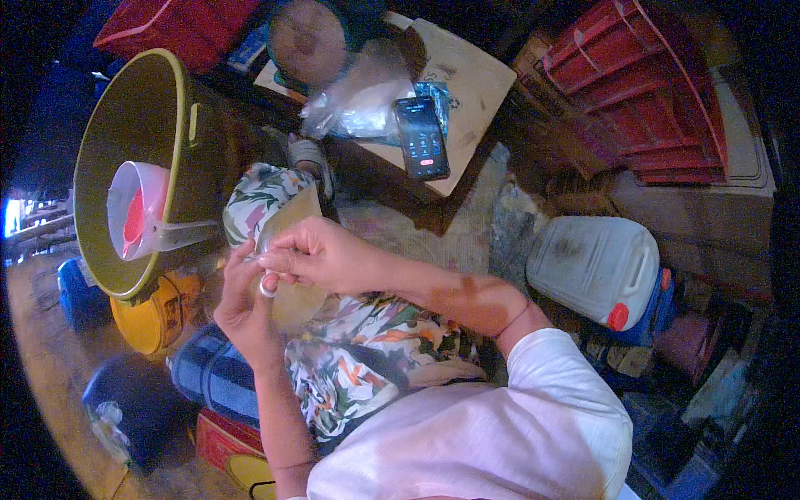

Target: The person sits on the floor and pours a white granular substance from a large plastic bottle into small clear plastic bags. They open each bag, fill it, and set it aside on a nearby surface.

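Observation:
A clear plastic bag with pale yellowish contents [300,306] hangs below my hands, over my lap. My left hand [244,297] grips its gathered neck between the thumb and fingers, and something white shows at the thumb tip. My right hand [319,256] pinches the same neck, its fingertips meeting the left ones. The exact form of the neck is hidden by the fingers. Left of the hands, a translucent plastic jug [159,240] with something pink in it sits at the mouth of a large olive-yellow tub [178,125].
A smartphone [424,140] with a lit screen lies on a cardboard box [478,75] beside clear plastic packaging [356,109]. A white jerrycan with a red cap [587,262] stands right. Left are an orange container [147,319] and a blue drum [215,372]. A red crate [644,94] is upper right.

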The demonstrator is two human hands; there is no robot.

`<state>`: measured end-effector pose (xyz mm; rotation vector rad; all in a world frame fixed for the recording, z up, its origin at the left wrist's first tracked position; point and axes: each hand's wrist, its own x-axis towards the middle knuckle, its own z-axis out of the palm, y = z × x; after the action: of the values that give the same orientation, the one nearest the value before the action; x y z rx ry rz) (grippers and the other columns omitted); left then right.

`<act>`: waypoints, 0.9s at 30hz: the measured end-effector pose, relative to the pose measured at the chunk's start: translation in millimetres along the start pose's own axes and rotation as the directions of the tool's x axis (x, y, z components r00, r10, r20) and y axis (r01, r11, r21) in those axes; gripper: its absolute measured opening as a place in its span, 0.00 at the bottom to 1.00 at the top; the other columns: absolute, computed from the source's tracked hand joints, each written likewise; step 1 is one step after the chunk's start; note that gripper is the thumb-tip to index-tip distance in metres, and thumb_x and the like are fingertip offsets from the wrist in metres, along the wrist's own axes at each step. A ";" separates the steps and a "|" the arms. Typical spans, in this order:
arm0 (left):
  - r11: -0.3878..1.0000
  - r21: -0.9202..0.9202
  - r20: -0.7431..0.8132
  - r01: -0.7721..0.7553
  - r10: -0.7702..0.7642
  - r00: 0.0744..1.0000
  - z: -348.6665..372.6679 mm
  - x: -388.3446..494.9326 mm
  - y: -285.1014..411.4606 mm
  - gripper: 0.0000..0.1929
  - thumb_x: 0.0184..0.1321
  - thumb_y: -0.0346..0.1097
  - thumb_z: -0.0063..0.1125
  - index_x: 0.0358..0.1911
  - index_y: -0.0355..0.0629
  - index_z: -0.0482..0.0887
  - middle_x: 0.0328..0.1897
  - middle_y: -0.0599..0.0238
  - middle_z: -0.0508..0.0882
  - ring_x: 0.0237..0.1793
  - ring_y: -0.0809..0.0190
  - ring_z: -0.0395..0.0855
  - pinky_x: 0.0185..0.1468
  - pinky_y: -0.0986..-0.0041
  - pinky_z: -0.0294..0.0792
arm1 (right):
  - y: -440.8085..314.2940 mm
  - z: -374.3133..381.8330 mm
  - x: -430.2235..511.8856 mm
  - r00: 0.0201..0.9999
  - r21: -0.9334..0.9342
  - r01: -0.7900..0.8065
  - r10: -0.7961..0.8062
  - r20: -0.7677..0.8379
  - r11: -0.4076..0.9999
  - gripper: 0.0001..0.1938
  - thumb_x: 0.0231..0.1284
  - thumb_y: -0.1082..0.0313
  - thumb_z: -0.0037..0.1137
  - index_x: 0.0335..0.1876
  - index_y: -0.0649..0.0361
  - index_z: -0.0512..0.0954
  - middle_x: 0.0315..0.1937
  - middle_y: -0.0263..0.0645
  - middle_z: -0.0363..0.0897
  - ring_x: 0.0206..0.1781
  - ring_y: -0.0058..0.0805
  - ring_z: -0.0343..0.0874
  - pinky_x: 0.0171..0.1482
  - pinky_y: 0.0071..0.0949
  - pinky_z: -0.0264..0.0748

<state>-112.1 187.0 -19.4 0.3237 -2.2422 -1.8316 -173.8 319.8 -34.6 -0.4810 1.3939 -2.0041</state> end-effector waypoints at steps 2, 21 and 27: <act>0.981 0.145 -0.002 -0.130 0.132 0.991 3.5 0.8 -8.3 0.07 0.49 0.30 0.61 0.31 0.37 0.82 0.39 0.60 0.80 0.47 0.58 0.73 0.60 0.65 0.57 | 5.3 -0.3 6.3 0.993 0.160 -0.100 0.109 -0.046 0.982 0.14 0.62 0.62 0.48 0.28 0.65 0.77 0.19 0.26 0.72 0.25 0.12 0.66 0.28 0.20 0.64; 0.952 0.257 -0.165 0.167 -0.127 0.978 -9.0 -2.6 1.0 0.06 0.54 0.28 0.53 0.31 0.30 0.78 0.33 0.64 0.77 0.38 0.65 0.72 0.45 0.77 0.63 | 18.3 12.9 0.7 0.865 -0.455 0.343 -0.465 -0.187 0.822 0.07 0.49 0.67 0.55 0.32 0.60 0.76 0.27 0.42 0.75 0.31 0.43 0.77 0.34 0.36 0.74; 0.905 0.336 -0.223 0.263 -0.195 0.955 -6.7 -4.1 3.8 0.08 0.52 0.28 0.55 0.33 0.30 0.78 0.32 0.65 0.77 0.38 0.64 0.72 0.49 0.75 0.62 | 23.1 21.0 -0.1 0.857 -0.473 0.280 -0.440 -0.269 0.835 0.07 0.46 0.70 0.54 0.32 0.59 0.72 0.26 0.42 0.72 0.30 0.44 0.75 0.33 0.36 0.72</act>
<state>-106.3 182.9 -14.5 0.8215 -2.4844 -1.3972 -153.9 300.0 -48.3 -0.6204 2.1325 -2.1734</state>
